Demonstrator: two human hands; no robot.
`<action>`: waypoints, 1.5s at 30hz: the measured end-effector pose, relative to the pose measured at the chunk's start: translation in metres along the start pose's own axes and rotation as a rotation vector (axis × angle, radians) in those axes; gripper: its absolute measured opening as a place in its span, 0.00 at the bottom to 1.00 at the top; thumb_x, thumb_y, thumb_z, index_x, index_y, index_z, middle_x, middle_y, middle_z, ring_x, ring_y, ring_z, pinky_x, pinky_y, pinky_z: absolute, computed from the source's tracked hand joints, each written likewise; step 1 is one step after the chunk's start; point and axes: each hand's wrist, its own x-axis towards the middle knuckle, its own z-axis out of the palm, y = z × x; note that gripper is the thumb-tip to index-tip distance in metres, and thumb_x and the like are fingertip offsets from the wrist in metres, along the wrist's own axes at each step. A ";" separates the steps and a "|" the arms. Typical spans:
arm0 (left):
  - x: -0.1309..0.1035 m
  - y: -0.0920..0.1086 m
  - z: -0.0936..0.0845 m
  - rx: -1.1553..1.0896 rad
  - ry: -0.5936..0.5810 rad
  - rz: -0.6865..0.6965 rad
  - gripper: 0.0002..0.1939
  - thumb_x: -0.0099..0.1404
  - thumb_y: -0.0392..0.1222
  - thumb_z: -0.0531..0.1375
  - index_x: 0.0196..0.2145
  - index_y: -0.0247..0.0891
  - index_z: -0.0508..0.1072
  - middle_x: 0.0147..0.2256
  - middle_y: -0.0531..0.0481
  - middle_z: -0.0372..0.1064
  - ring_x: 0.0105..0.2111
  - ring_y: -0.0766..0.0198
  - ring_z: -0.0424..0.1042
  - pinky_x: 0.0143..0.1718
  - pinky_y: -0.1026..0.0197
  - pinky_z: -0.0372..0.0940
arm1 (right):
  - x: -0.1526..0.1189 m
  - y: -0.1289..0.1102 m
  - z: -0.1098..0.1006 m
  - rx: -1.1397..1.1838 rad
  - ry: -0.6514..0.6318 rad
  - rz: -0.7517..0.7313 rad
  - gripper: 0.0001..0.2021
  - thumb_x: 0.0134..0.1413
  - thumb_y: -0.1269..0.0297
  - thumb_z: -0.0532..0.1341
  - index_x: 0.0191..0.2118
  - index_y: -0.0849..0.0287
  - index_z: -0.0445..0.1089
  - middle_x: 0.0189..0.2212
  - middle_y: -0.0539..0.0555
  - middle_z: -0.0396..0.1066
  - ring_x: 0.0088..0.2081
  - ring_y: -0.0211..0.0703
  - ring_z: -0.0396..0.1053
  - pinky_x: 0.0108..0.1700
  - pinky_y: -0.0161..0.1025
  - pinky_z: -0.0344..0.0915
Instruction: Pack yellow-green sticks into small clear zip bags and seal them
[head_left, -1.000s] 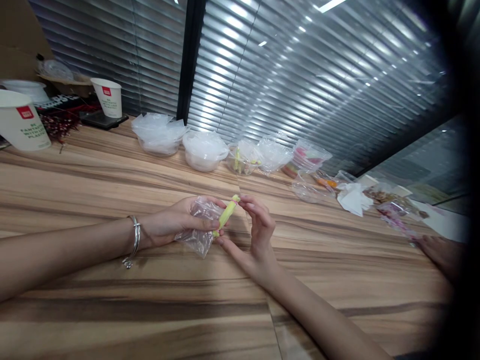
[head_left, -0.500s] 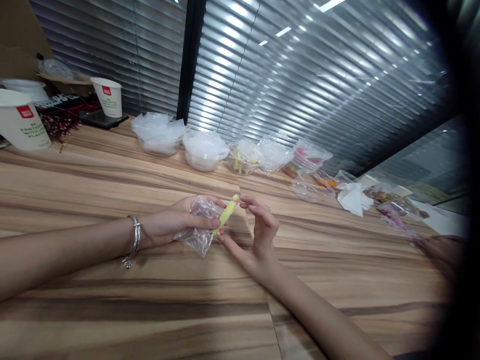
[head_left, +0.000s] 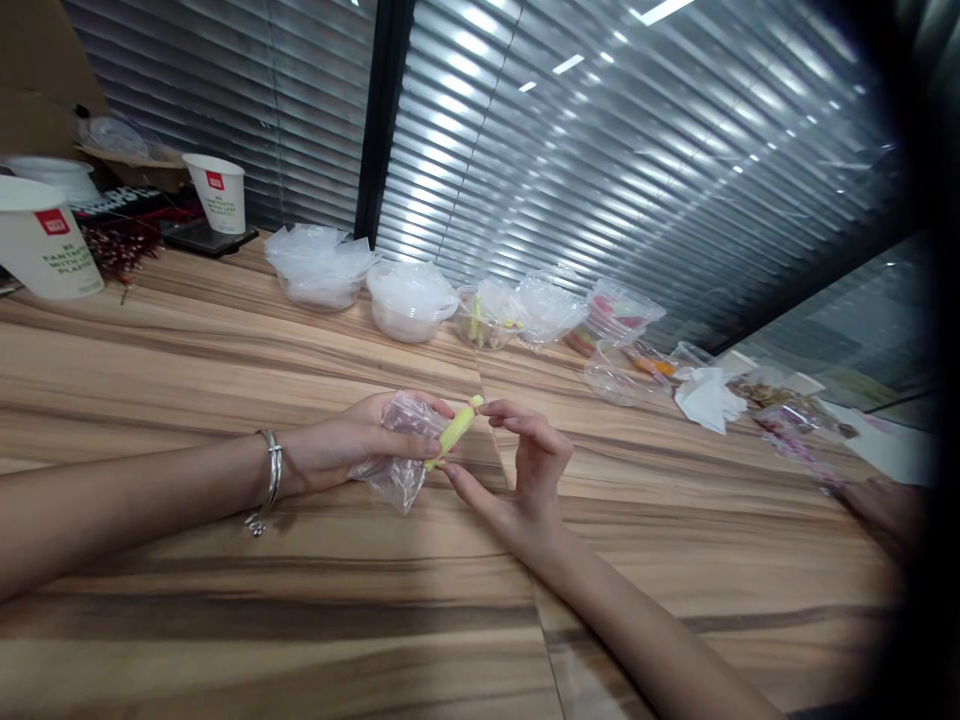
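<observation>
My left hand [head_left: 390, 435] is closed on a crumpled clear plastic bag [head_left: 401, 480] and a small yellow roll [head_left: 459, 428]. Pink ties show near both ends of the roll, which sticks out at a slant past my left thumb. Thumb and fingers apart, my right hand [head_left: 525, 470] is just to the right of the roll. Its index fingertip is at the upper end and its thumb tip lies beside the lower end. Whether those tips press on the roll is too fine to tell.
Along the back stand clear tubs [head_left: 412, 305] of plastic bags and a tub with yellow pieces [head_left: 484, 315]. Paper cups [head_left: 217, 195] are at the left. A white tissue [head_left: 709, 395] lies at the right, and another person's hand [head_left: 885, 505] is at the right edge.
The yellow roll has shifted slightly to the right and leans a little more. My right hand has drawn slightly right. My left hand has stayed almost still.
</observation>
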 end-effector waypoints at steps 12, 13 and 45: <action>0.001 0.001 0.002 -0.013 -0.063 0.028 0.17 0.52 0.35 0.66 0.40 0.39 0.71 0.33 0.52 0.70 0.32 0.68 0.68 0.36 0.65 0.61 | -0.001 0.000 -0.002 0.052 -0.054 0.020 0.28 0.43 0.71 0.66 0.49 0.52 0.53 0.43 0.55 0.63 0.46 0.49 0.64 0.49 0.55 0.63; 0.001 0.000 0.002 -0.009 -0.066 0.037 0.16 0.52 0.35 0.66 0.40 0.39 0.71 0.33 0.52 0.70 0.31 0.68 0.68 0.36 0.66 0.61 | -0.001 -0.001 -0.003 0.050 -0.063 0.024 0.28 0.43 0.71 0.66 0.49 0.52 0.54 0.43 0.55 0.63 0.46 0.50 0.64 0.49 0.55 0.62; 0.001 0.001 0.000 -0.010 -0.060 -0.017 0.16 0.54 0.35 0.64 0.42 0.41 0.72 0.37 0.51 0.71 0.36 0.67 0.69 0.38 0.67 0.63 | 0.000 0.002 -0.003 0.081 0.030 0.064 0.23 0.49 0.66 0.62 0.51 0.51 0.54 0.47 0.57 0.58 0.50 0.50 0.59 0.51 0.54 0.59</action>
